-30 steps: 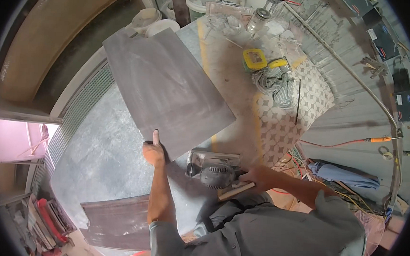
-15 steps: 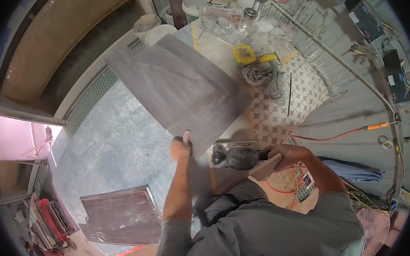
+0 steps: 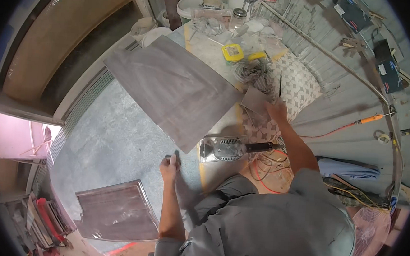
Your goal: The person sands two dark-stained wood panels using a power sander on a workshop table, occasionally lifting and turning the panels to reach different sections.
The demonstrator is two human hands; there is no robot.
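Observation:
A large grey-brown flat panel (image 3: 174, 88) lies at an angle across the blue-grey work table (image 3: 105, 121). Just off its near corner is my left hand (image 3: 169, 167), its fingers bent and apart, touching no panel. My right hand (image 3: 277, 110) grips a flat brown block (image 3: 256, 101), held over the patterned cloth (image 3: 298, 82) beside the panel's right corner. Between my arms, near my body, rests a power sander (image 3: 229, 149) with a black handle.
A smaller brown panel (image 3: 118, 211) lies at the near left. Beyond my right hand are a bundle of grey cloth (image 3: 249, 71), a yellow box (image 3: 232, 52) and a glass jar (image 3: 237, 20). A red hose (image 3: 325, 134) with an orange end runs along the right.
My left hand has let go of the large panel's near corner and drawn back. My right hand has moved forward with the block, from beside the sander to the patterned cloth.

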